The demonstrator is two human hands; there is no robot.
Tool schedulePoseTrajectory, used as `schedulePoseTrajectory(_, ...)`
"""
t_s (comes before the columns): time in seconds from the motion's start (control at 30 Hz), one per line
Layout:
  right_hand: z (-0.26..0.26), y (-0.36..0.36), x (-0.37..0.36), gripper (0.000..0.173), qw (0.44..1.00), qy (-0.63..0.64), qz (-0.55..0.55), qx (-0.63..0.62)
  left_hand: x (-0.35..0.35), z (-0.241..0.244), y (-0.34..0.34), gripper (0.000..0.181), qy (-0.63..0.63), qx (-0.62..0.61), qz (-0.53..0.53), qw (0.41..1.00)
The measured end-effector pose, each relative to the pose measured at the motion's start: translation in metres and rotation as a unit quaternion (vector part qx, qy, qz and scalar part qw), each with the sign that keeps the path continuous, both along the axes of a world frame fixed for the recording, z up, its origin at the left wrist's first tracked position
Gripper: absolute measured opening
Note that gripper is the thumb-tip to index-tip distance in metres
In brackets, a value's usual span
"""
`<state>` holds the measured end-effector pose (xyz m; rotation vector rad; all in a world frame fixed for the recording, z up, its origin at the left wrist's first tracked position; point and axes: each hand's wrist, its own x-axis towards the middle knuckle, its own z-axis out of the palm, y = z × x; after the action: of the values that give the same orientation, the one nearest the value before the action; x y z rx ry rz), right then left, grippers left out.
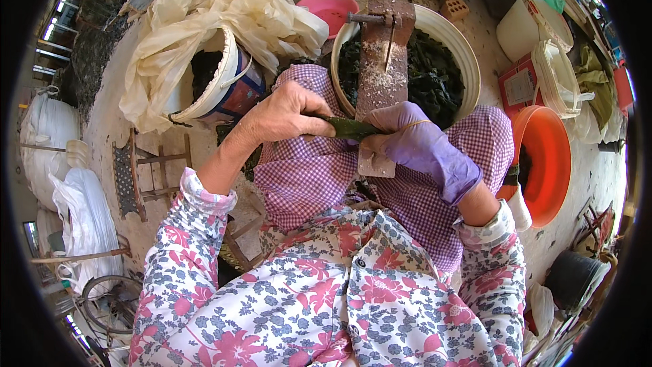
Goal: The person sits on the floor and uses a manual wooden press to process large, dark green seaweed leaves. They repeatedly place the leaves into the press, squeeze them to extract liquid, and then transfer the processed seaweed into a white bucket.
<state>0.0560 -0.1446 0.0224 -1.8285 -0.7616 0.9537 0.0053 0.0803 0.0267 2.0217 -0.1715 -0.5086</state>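
My bare left hand [286, 114] pinches one end of a dark green, folded strip that looks like kelp [351, 128]. At its other end, my right hand [425, 145], in a purple glove with a rubber band around it, grips the same strip. Both hands are above my lap, over the near part of a worn board [382, 81] sprinkled with white crumbs. A metal bolt [364, 18] and a thin upright metal pin or blade [390, 46] are fixed at the board's far end. Beneath the board stands a round white tub [471, 51] holding dark green leafy kelp [435, 76].
At left, a tilted bucket [237, 81] holds dark material beside crumpled plastic sheeting [204, 25]. A pink basin [331, 7] lies beyond it. An orange bucket [550, 163] and white pails [558, 81] stand at right. A small stool [153, 168] sits on the left floor.
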Motion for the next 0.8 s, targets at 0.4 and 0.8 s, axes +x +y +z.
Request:
schedulePoseTrajectory(0.4,0.018,-0.031,0.013,0.045,0.964,0.254,-0.072,-0.006,-0.016,0.044,-0.007,0.013,-0.011,-0.098,0.064,0.993)
schedulePoseTrajectory(0.8,0.042,-0.025,-0.044,0.04,0.92,0.288,0.074,0.253,-0.026,0.021,-0.025,0.01,0.082,-0.224,0.149,0.96)
